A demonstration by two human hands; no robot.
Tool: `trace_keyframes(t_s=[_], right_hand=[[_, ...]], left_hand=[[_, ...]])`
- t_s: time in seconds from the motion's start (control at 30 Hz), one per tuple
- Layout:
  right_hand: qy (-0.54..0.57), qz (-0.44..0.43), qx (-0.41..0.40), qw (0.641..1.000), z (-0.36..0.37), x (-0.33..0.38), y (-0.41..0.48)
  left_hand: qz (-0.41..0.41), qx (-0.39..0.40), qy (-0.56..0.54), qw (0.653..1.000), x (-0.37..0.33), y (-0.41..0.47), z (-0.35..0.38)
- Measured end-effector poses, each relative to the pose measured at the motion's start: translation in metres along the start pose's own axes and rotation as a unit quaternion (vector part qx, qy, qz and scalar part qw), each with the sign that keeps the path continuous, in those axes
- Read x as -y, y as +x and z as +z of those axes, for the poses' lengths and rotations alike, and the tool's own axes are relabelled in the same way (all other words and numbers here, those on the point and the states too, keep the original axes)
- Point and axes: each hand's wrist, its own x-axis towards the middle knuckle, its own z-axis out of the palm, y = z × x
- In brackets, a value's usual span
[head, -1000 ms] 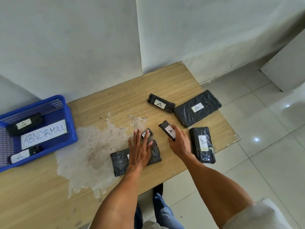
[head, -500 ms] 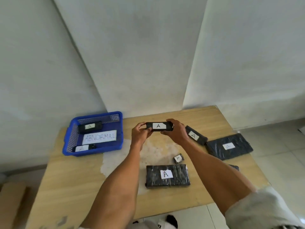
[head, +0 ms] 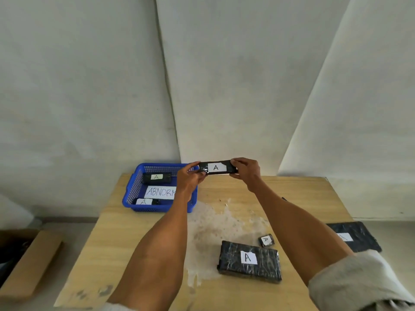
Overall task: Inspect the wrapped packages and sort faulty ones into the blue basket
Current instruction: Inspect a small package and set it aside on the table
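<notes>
The table [head: 134,243] kept the blue basket [head: 157,208] at our far left, presumably ready for rejects. We held one slim package [head: 215,167] up near it, left hand [head: 190,179] and right hand [head: 246,172] each pinching an end, leaving its labelled face clear to inspect.

A single wide-angle view from the person's head faces forward and slightly down over the pale wooden bench [head: 139,243] toward the white wall [head: 89,86]. The left hand [head: 189,178] and right hand [head: 247,173] sit close ahead, mid-frame, gripping a small black wrapped package [head: 216,167].
</notes>
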Motion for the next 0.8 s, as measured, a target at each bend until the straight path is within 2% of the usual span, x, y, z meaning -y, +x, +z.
trace_keyframes(t_s=[0.4, 0.5, 0.6, 0.8], right_hand=[[0.010, -0.026, -0.008, 1.000, 0.005, 0.002, -0.006], [0.034, -0.032, 0.043, 0.998, -0.001, -0.001, -0.007], [0.029, -0.054, 0.091, 0.994, -0.008, -0.006, -0.008], [0.010, -0.074, 0.088, 0.993, -0.017, -0.007, -0.011]], left_hand=[[0.021, -0.013, -0.003, 1.000, -0.010, -0.010, -0.004], [-0.005, -0.045, -0.028, 0.999, -0.017, -0.007, -0.001], [0.002, -0.080, 0.005, 0.997, -0.020, -0.005, 0.000], [0.019, -0.071, 0.027, 0.997, -0.022, -0.006, 0.006]])
